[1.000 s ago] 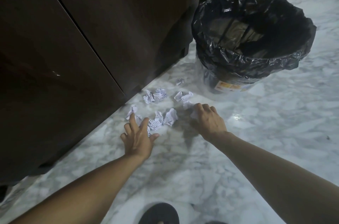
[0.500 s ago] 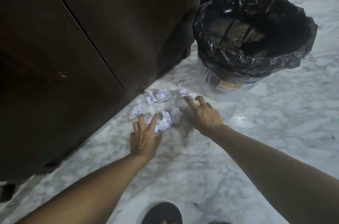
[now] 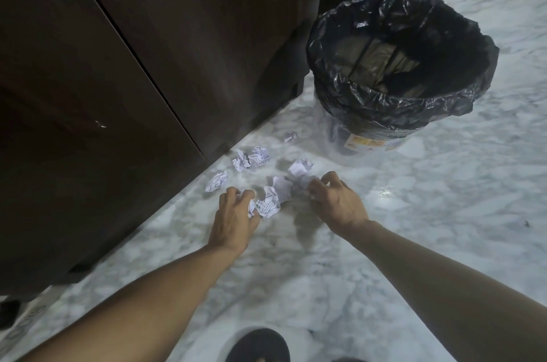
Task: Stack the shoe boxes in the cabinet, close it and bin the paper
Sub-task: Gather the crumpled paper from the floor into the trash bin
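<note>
A: Where are the hands sitting?

B: Both are reaching down to the marble floor, arms stretched out from the bottom of the view. The left hand is lying palm down with its fingers curling in around a crumpled paper ball, thumb and fingertips touching it.

A: And the other one?

B: The right hand is arching over another paper wad, fingers bent and closing on it. How firmly it is holding the wad I cannot tell, since the knuckles are hiding the contact.

A: Where is the rest of the paper?

B: Loose scraps are lying just beyond the fingers, along the foot of the dark wooden cabinet, whose doors are standing closed: one ball to the left, a pair further back, and a small one near the bin. The bin, lined with a black bag, is standing upright beside the cabinet corner, well beyond the right hand.
</note>
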`<move>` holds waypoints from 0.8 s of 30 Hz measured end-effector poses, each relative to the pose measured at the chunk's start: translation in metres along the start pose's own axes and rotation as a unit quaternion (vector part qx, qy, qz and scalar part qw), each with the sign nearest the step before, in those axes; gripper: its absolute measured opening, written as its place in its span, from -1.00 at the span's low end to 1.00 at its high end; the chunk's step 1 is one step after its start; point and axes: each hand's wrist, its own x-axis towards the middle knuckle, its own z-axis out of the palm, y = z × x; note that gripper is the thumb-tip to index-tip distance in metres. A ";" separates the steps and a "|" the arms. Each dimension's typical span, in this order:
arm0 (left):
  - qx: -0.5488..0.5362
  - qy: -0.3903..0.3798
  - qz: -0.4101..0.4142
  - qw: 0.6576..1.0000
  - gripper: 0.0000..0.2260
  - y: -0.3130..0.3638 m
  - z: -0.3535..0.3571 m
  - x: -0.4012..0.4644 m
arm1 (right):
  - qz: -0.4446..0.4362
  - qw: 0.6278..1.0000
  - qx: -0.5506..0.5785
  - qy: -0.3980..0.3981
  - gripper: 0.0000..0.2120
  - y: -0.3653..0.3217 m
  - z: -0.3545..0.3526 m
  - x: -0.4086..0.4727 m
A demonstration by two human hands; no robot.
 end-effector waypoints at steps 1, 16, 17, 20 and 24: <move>-0.004 0.016 0.018 1.000 -0.72 0.001 -0.003 0.002 | 0.001 1.000 0.010 0.014 -0.72 0.000 -0.003 -0.003; -0.195 0.277 0.183 0.923 -0.70 0.155 -0.117 0.086 | -0.090 0.935 0.121 0.322 -0.79 -0.041 -0.183 -0.024; -0.205 0.296 0.188 0.914 -0.70 0.172 -0.128 0.093 | -0.079 0.928 0.124 0.342 -0.80 -0.036 -0.197 -0.022; -0.236 0.281 0.187 0.911 -0.69 0.215 -0.146 0.113 | -0.012 0.926 0.136 0.352 -0.81 -0.013 -0.231 -0.003; -0.270 0.175 0.132 0.937 -0.63 0.248 -0.138 0.134 | 0.064 0.935 0.123 0.325 -0.80 0.018 -0.253 0.032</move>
